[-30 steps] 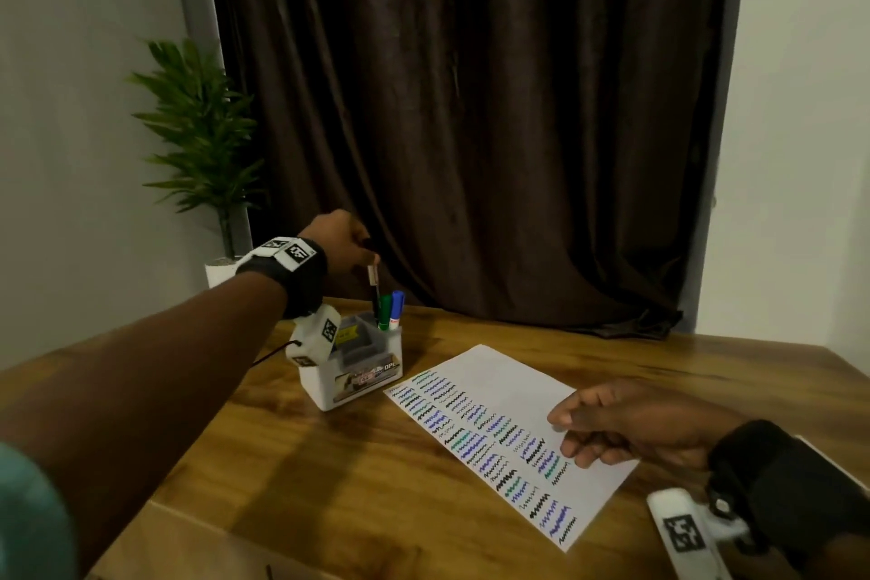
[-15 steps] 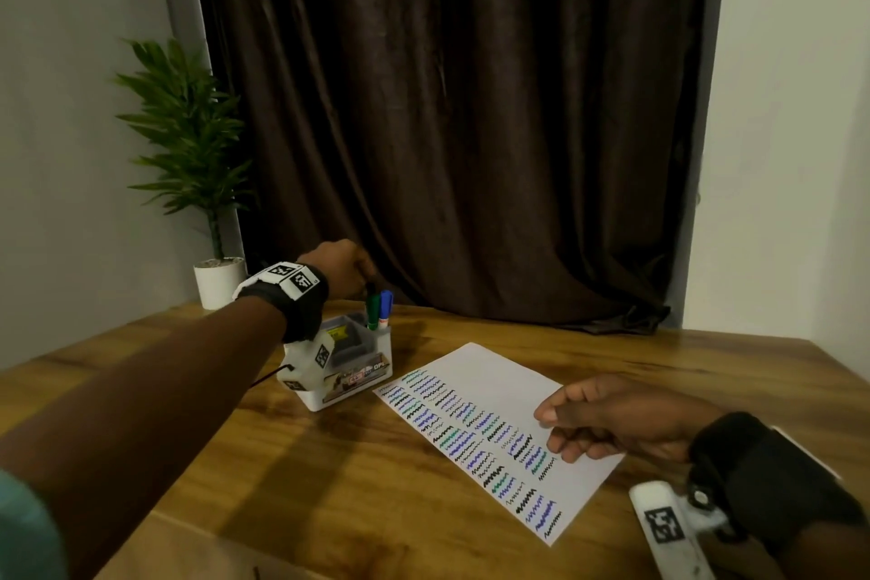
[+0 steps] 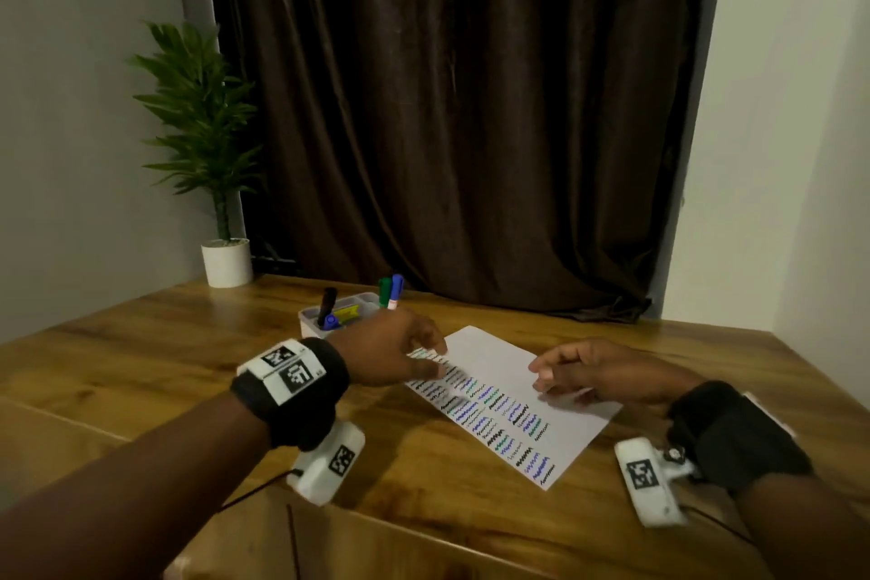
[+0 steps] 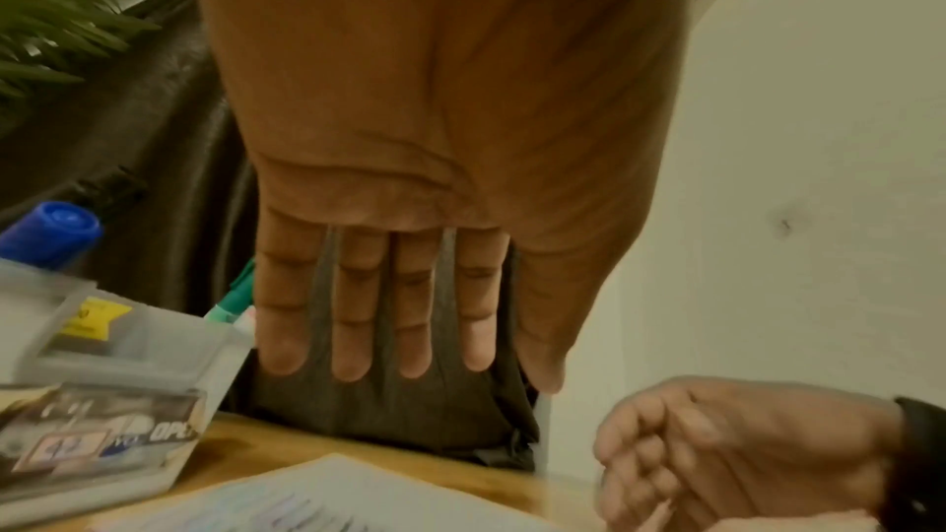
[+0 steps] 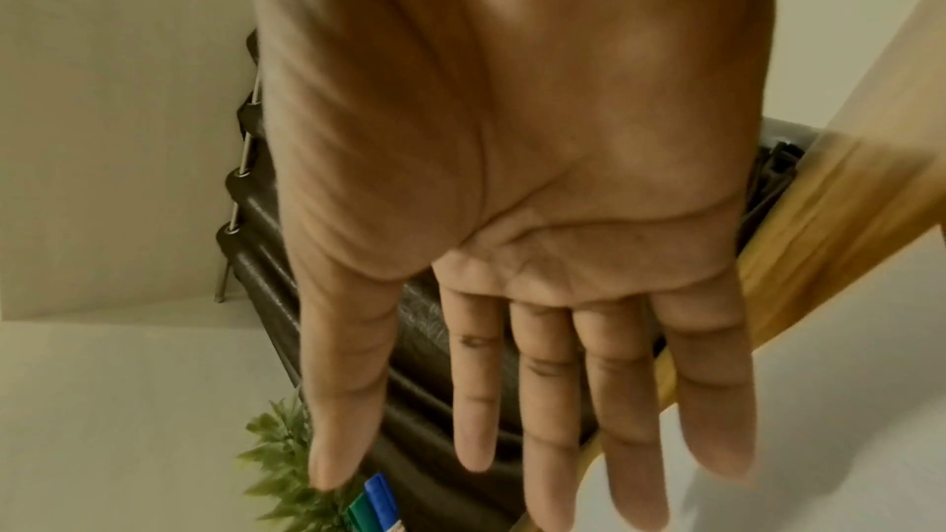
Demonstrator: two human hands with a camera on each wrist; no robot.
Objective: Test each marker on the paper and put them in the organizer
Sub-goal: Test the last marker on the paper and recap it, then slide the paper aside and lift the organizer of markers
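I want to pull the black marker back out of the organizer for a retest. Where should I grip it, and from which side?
Probably best to pinch the black marker at its upper end, which sticks out above the organizer rim, coming from above. It leans in the left compartment with its lower part hidden by the walls, so only the top is free. Both the left hand and right hand are empty.

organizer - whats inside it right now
The organizer holds a black marker and a blue one in front, with green and blue markers upright at the back. The left hand hides its near wall.
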